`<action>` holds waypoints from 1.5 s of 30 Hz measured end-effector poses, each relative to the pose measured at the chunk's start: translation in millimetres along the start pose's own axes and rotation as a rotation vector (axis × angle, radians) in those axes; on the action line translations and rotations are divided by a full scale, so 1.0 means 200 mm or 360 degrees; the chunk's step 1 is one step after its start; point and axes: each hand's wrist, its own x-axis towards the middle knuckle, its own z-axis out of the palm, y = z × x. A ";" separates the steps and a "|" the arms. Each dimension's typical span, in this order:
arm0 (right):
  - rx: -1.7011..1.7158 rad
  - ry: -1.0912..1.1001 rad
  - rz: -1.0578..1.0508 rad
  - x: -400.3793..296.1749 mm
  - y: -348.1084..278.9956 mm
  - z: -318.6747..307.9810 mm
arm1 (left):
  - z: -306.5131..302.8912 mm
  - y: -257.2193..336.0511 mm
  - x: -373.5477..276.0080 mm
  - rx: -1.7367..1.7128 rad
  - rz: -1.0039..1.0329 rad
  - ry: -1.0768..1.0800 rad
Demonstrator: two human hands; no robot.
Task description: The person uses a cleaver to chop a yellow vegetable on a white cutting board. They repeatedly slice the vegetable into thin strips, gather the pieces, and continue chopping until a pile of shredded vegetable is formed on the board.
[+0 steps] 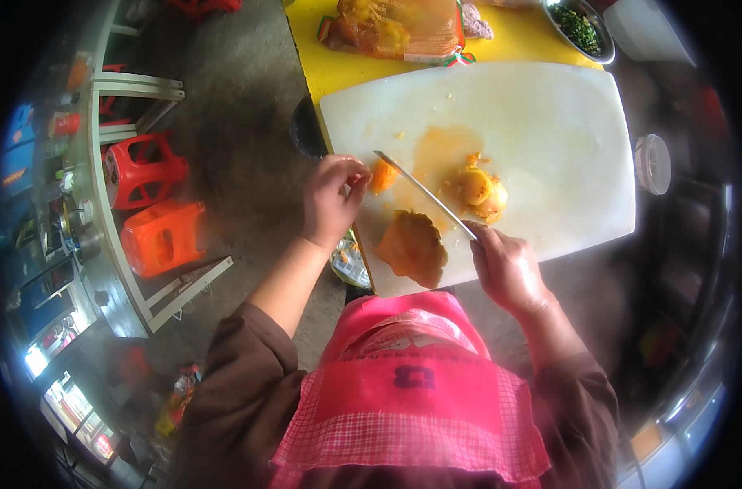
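Note:
My right hand [508,269] grips a knife [429,195] by its handle; the blade slants up and left across a white cutting board [566,140], seen nearly edge-on. My left hand [335,198] is at the board's left edge with its fingers curled. Its fingertips are beside a small orange piece of vegetable [383,177], near the knife tip; whether they pinch anything is unclear. Right of the blade lies a yellow, knobbly vegetable, apparently pickled [484,189]. A broad, flat brownish-orange leaf or slice [414,247] lies on the near left part of the board. Wet orange stains surround them.
A yellow tabletop [310,52] supports the board. Behind it are a printed plastic food bag [401,30] and a metal bowl of chopped greens [579,30]. A bag-lined container [349,263] is below the near left edge. Red [145,171] and orange plastic stools [163,238] stand left.

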 end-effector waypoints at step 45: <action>-0.0381 -0.0405 0.0124 0.30 -0.15 0.08 | 0.11 -0.01 -0.01 0.0336 0.0608 -0.0236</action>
